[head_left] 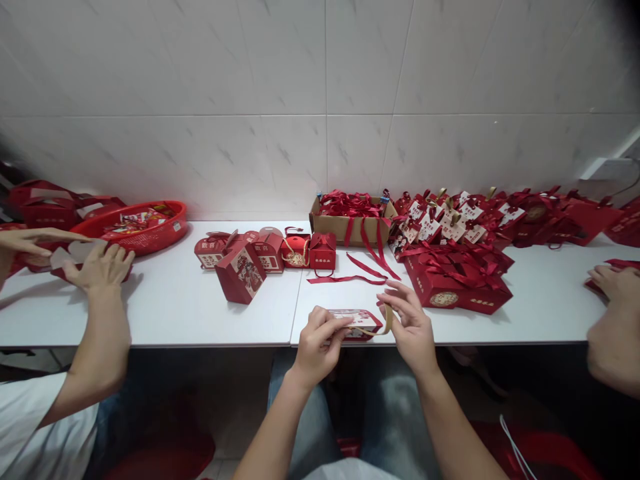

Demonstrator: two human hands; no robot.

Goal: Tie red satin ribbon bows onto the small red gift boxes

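A small red box with a pale printed face point(361, 319) lies near the table's front edge. My left hand point(320, 343) is at its left side, thumb and fingers pinched on a gold ribbon point(387, 320) over the box top. The ribbon curves up in a loop on the right. My right hand point(407, 323) has its thumb and index finger closed on that loop, with the other fingers raised. Behind my hands, loose dark red ribbon strips point(367, 269) trail over the white table point(265, 327).
A cardboard box of red ribbons point(353, 229) stands behind. Small red boxes point(241, 271) are left of it, finished-looking red boxes point(457, 283) right. A red basket point(173, 233) holds packets. Other people's hands work at far left point(100, 270) and far right point(617, 283).
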